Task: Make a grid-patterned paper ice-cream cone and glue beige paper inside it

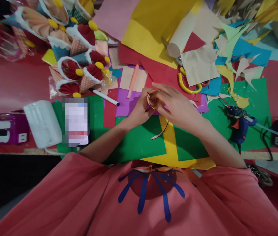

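Both of my hands meet over the purple paper (126, 105) at the middle of the table. My left hand (142, 106) and my right hand (170, 100) are closed round a thin tan paper strip (151, 100), curled into a small coil between the fingers. The strip's loose tail (160, 133) hangs down over the green sheet (139, 141) and the yellow sheet (169, 144). A peach glue stick (132, 81) lies just beyond my hands.
Finished paper cones with yellow pompoms (80, 62) crowd the far left. A white marker (104, 97), yellow-handled scissors (185, 86), a paper roll (180, 36) and scraps lie beyond. A blue glue gun (238, 123) rests at right; a white box (43, 123) and phone (76, 121) at left.
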`<state>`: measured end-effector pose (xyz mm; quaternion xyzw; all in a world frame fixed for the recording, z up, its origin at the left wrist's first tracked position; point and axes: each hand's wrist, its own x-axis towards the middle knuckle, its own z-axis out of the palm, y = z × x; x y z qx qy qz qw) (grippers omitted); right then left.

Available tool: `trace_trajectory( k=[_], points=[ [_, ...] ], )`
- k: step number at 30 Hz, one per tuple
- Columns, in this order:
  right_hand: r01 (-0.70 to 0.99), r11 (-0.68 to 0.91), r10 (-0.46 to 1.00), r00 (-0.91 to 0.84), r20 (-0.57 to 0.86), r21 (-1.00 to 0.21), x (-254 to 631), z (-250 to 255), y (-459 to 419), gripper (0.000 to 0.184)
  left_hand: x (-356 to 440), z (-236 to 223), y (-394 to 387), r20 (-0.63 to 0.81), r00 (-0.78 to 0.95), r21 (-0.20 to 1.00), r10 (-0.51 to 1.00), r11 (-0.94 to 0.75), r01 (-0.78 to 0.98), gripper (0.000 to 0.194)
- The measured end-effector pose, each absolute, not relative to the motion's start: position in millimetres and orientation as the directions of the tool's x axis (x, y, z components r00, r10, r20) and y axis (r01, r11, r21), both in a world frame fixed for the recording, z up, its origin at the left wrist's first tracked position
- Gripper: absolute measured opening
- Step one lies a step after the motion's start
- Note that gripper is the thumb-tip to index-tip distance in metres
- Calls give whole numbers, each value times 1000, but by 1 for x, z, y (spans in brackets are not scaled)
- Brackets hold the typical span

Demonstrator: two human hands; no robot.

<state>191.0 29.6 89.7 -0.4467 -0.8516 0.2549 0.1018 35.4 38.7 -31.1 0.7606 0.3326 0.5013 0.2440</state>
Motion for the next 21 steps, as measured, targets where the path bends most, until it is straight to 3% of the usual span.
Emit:
trace_trajectory(
  k=[5,10,21],
  points=[
    [699,446,816,-575,-67,-559,190,90,29,27,36,-29,39,605,278,703,746,-664,254,27],
    [721,475,818,-574,-49,-504,189,92,25,30,36,-29,39,572,286,719,769,-638,277,30],
    [722,475,802,-591,-90,-503,193,92,27,32,33,-29,38,538,280,752,795,-603,267,30]
  ],
)
